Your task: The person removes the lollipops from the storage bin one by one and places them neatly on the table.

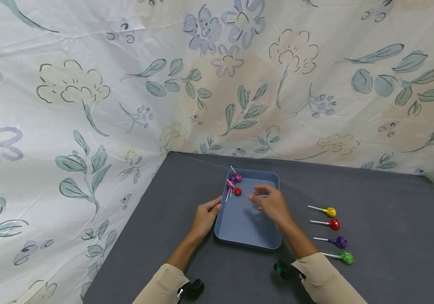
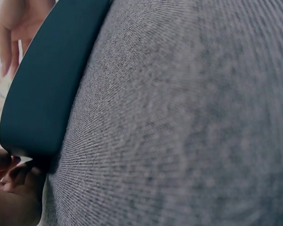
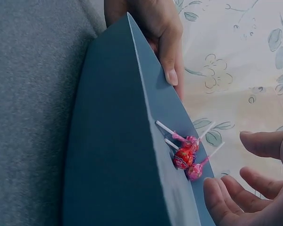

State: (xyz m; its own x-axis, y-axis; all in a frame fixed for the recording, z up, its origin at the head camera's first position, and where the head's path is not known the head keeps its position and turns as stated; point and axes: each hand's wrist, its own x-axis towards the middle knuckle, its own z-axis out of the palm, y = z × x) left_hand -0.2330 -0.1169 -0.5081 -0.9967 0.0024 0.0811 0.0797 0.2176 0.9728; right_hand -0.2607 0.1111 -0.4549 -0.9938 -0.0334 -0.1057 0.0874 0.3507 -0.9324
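Observation:
A blue-grey rectangular tray (image 1: 239,230) lies on the dark cloth. My left hand (image 1: 204,218) grips its left rim, thumb at the edge; the right wrist view also shows this left hand (image 3: 162,33) at the tray wall. Over the tray's right half hovers my right hand (image 1: 272,203), fingers loosely bent and apart, with nothing between them in the right wrist view. Several lollipops cluster in the tray's far left corner, among them a red lollipop (image 1: 237,191) and a pink lollipop (image 1: 238,177); their sticks point different ways and some overlap.
Right of the tray, a yellow lollipop (image 1: 331,212), a red-wrapped lollipop (image 1: 335,224), a purple lollipop (image 1: 341,242) and a green lollipop (image 1: 347,258) form a column, sticks toward the left. A floral curtain (image 1: 239,105) hangs behind the grey tablecloth (image 1: 384,219) and along its left side.

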